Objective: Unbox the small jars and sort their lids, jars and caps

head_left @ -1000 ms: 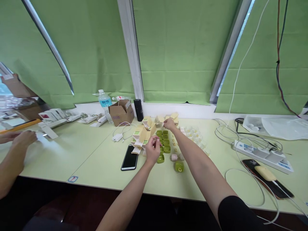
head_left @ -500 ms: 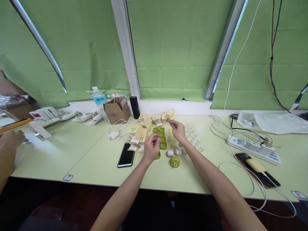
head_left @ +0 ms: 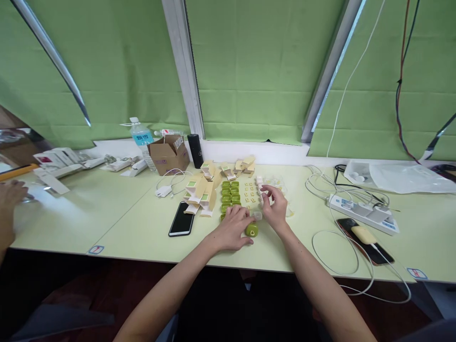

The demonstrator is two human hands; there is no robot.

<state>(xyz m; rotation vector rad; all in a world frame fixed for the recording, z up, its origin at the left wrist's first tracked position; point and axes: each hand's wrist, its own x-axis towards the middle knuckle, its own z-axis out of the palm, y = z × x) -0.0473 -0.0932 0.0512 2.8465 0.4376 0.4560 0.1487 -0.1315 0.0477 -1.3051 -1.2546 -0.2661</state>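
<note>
My left hand lies palm down, fingers and thumb apart, beside a rounded olive-green case with a small yellow loop mark. Its fingertips are close to a small whitish translucent piece; contact is unclear. My right hand has its thumb and index finger curled together by a row of small whitish-pink pieces. What lies between those fingertips is too small to make out. Green open trays stand in two columns beyond my left hand. Small yellow loop-shaped pieces lie in rows between trays and right hand.
Folded cream cartons and a phone lie left; clear plastic pieces lie right. Farther right are a power strip, cables and another phone. A cardboard box stands behind. Another person's hand is at far left.
My left hand has moved towards the green case and its fingers have spread. My right hand has come nearer. The whitish-pink pieces at the front now stand farther back, and the view has shifted slightly.
</note>
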